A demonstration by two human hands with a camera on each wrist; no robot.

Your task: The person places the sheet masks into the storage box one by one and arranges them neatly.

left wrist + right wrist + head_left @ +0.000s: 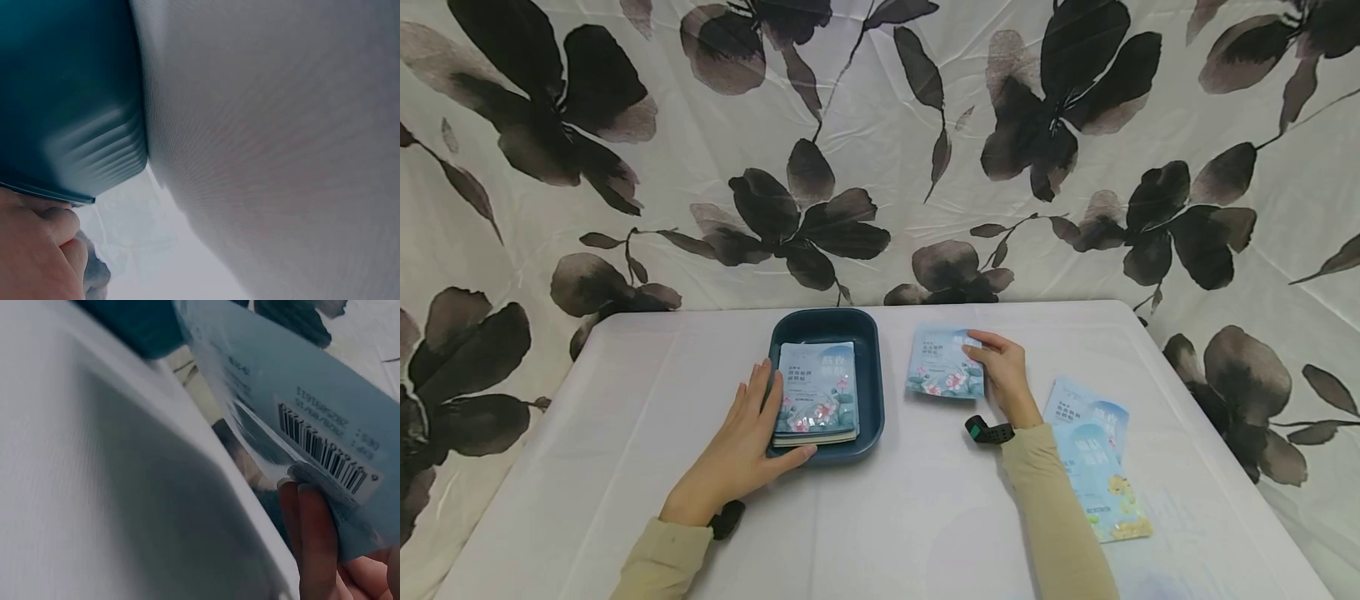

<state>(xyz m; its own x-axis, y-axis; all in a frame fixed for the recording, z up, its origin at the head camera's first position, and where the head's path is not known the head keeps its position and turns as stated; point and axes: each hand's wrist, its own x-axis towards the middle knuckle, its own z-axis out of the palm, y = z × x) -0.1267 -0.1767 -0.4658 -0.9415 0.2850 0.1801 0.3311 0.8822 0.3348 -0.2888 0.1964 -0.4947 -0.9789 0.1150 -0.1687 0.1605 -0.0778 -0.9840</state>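
Observation:
My left hand (737, 446) rests with extended fingers along the left rim of a dark blue plastic tray (870, 375), the thumb at its near edge. Inside the tray lies a stack of flat sachets (816, 387), the top one light blue with pink flowers. In the left wrist view the tray's ribbed outer wall (94, 137) shows beside that hand. To the right of the tray, my right hand (1009, 379) pinches a similar light blue sachet (942, 367) by its right edge. In the right wrist view the fingers (317, 544) lie against its barcoded back, raised off the table.
On the right of the white table (910, 517), by my right forearm, two more sachets overlap: a blue one (1116, 421) beneath a light blue one with yellow flowers (1093, 479). Behind the table hangs a white cloth (925, 150) with dark flowers.

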